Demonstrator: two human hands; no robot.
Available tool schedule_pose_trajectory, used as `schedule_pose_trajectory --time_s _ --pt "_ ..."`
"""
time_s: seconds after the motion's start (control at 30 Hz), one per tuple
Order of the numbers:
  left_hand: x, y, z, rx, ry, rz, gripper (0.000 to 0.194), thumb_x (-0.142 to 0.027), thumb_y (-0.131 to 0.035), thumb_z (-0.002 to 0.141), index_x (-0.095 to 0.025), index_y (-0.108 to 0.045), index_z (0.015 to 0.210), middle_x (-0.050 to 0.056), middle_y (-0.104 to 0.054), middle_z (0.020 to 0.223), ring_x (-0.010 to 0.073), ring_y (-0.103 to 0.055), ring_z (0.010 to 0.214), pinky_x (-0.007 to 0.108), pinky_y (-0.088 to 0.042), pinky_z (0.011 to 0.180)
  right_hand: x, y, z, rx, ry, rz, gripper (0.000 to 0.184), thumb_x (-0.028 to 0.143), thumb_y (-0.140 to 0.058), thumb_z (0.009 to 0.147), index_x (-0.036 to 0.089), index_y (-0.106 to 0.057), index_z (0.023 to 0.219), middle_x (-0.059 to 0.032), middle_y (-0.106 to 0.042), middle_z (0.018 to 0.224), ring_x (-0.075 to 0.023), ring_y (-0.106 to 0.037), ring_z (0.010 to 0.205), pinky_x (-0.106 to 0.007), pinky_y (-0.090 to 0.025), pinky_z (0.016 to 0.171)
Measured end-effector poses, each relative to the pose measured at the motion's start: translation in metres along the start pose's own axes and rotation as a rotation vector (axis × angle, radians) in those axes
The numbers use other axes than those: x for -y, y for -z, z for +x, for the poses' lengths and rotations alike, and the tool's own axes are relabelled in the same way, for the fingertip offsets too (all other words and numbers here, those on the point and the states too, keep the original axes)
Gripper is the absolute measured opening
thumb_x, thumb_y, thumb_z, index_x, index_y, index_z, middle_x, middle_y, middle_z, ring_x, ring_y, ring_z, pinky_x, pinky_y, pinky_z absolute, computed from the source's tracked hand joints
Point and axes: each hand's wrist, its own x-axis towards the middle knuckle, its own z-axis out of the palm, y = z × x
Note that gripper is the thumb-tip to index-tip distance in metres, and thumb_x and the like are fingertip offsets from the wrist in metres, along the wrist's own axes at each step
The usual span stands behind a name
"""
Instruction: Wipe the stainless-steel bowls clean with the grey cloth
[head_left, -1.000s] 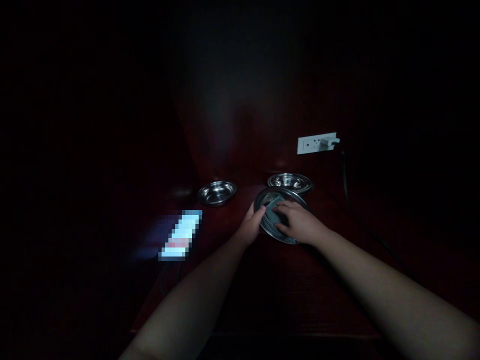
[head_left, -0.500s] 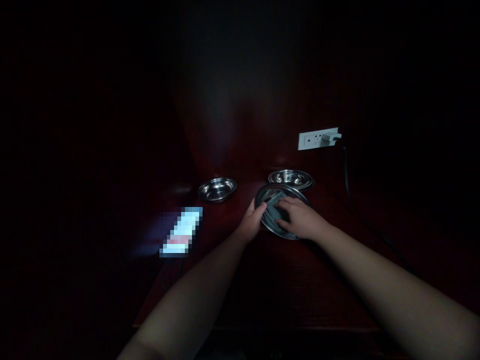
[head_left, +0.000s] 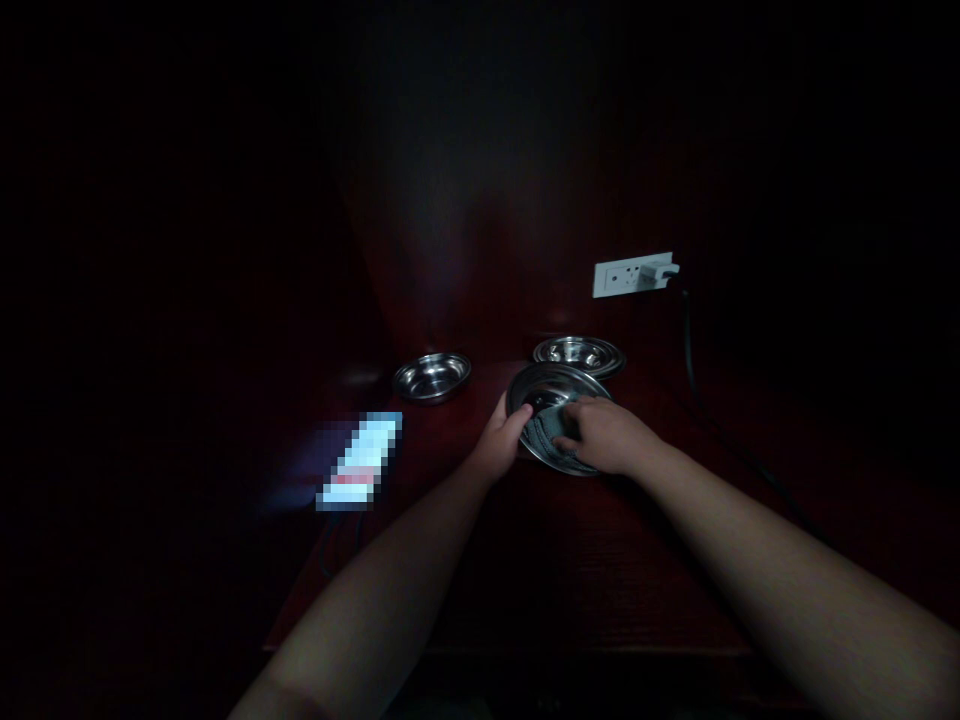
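Observation:
My left hand [head_left: 501, 440] grips the left rim of a shiny steel bowl [head_left: 551, 378], its thumb over the edge and the other fingers hidden behind. The bowl is tilted towards me. Inside it lies a grey-green cloth [head_left: 546, 428], bunched in the lower part. My right hand [head_left: 604, 432] presses this cloth against the inside of the bowl with bent fingers. Just behind stands a second steel dish [head_left: 577, 352] with a wide rim, partly covered by the held bowl. Another steel bowl [head_left: 433, 377] rests to the left.
A lit phone [head_left: 360, 460], its screen blurred out, lies on the left of the dark red table [head_left: 600, 560]. On the back wall is a white socket [head_left: 632, 275] with a plug; its black cable [head_left: 689, 350] runs down the right side. The surroundings are very dark.
My right hand has drawn the cloth down and to the right inside the bowl, baring more of its upper inside. My left hand keeps its hold on the rim.

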Motion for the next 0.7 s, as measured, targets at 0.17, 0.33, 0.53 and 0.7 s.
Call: schedule_pose_trajectory --time_s 0.17,0.33,0.53,0.7 --pt "0.001 0.001 0.001 -0.033 -0.012 0.032 0.042 -0.029 -0.062 0.074 -0.022 -0.055 0.114 0.006 -0.064 0.112 0.0240 -0.055 0.109 0.038 -0.042 0.095 0.003 0.003 -0.005 0.093 0.048 0.039 0.035 0.048 -0.047 0.079 0.018 -0.063 0.078 -0.0109 -0.066 0.080 -0.0242 -0.060 0.073 -0.035 -0.043 0.065" --pt "0.003 0.002 0.003 -0.023 -0.019 0.036 0.045 -0.031 -0.062 0.074 -0.024 -0.054 0.118 0.005 -0.064 0.111 0.0239 -0.056 0.108 0.038 -0.042 0.094 0.005 0.008 -0.008 0.170 0.126 0.190 0.037 0.049 -0.040 0.084 0.020 -0.063 0.078 -0.0060 -0.065 0.073 -0.0185 -0.057 0.063 -0.030 -0.040 0.059" --pt "0.004 0.003 0.004 -0.032 -0.039 0.068 0.045 -0.034 -0.062 0.074 -0.022 -0.055 0.117 0.006 -0.064 0.112 0.0240 -0.055 0.108 0.038 -0.041 0.096 0.009 0.008 -0.008 0.166 0.275 0.376 0.033 0.040 -0.036 0.090 0.019 -0.062 0.086 -0.0061 -0.066 0.085 -0.0178 -0.058 0.076 -0.031 -0.043 0.073" --pt "0.002 0.002 0.003 -0.033 -0.042 0.044 0.045 -0.035 -0.063 0.074 -0.022 -0.055 0.116 0.006 -0.064 0.112 0.0237 -0.055 0.108 0.038 -0.039 0.097 0.015 0.007 -0.009 0.103 0.384 0.488 0.026 0.031 -0.036 0.090 0.018 -0.059 0.088 -0.0058 -0.064 0.088 -0.0168 -0.056 0.080 -0.031 -0.043 0.077"
